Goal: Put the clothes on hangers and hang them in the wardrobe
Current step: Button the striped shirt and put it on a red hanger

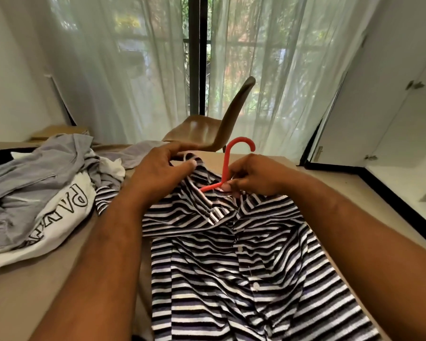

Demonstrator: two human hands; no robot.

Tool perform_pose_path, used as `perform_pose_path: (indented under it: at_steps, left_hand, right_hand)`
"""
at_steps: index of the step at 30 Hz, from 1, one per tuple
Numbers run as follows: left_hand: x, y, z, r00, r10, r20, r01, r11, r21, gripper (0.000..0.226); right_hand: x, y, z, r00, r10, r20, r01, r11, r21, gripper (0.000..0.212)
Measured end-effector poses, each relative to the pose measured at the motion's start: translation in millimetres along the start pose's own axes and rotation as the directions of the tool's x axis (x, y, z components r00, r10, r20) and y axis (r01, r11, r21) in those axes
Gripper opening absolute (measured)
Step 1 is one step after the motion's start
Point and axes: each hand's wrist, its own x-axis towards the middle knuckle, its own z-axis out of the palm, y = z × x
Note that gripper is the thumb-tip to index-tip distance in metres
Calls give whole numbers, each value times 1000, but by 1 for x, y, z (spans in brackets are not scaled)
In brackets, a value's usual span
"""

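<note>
Shirt (244,254), striped, soft, limp: laid on table (35,291), centre frame. Collar pinched by left hand (162,173); hanger (228,166) neck gripped by right hand (253,177). Best lifted by the hook.

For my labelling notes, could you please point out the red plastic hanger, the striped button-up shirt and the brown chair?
red plastic hanger (239,139): head view, hook.
striped button-up shirt (207,279): head view, front panel.
brown chair (199,129): head view, seat.

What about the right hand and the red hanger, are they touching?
Touching. The head view shows the right hand pinching the red hanger where its hook meets its arm, just above the striped shirt.
</note>
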Motion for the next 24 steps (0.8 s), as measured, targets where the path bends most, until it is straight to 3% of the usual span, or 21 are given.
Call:
perform_pose_path:
  at_steps: [2, 5, 7, 9, 11, 13, 15, 21, 24]
  left_hand:
    - [3, -9, 7, 999, -27, 40, 27, 1000, -5, 37]
    - [13, -33, 20, 990, -103, 94, 96, 992, 77, 80]
    - [23, -51, 28, 993, -117, 16, 113, 984, 140, 91]
    - [32, -70, 38, 990, -74, -118, 100, 967, 233, 83]
    - [38, -86, 50, 964, -34, -264, 116, 946, 303, 69]
    - [39, -95, 59, 924, -26, -383, 155, 938, 311, 55]
    - [40, -101, 65, 901, -2, -434, 159, 932, 325, 44]
    - [44, -101, 73, 900, -39, -434, 200, 922, 332, 14]
    - [44, -98, 83, 925, -65, -373, 229, 881, 413, 19]
  right_hand:
    - [12, 6, 2, 1000, -8, 27, 6, 998, 64, 11]
    - [31, 19, 5, 999, 14, 41, -20, 990, 143, 13]
    - [44, 29, 10, 997, 44, 66, -54, 986, 160, 13]
    - [61, 43, 20, 996, 87, 29, -91, 980, 177, 12]
    - [79, 62, 36, 976, 152, -153, -132, 983, 129, 21]
    - [85, 76, 47, 896, 220, -385, -189, 975, 117, 32]
    - [78, 85, 52, 818, 240, -523, -164, 968, 188, 29]
    - [7, 127, 69, 764, 343, -546, -218, 934, 282, 22]
    - [-15, 153, 76, 728, 395, -561, -332, 918, 216, 22]
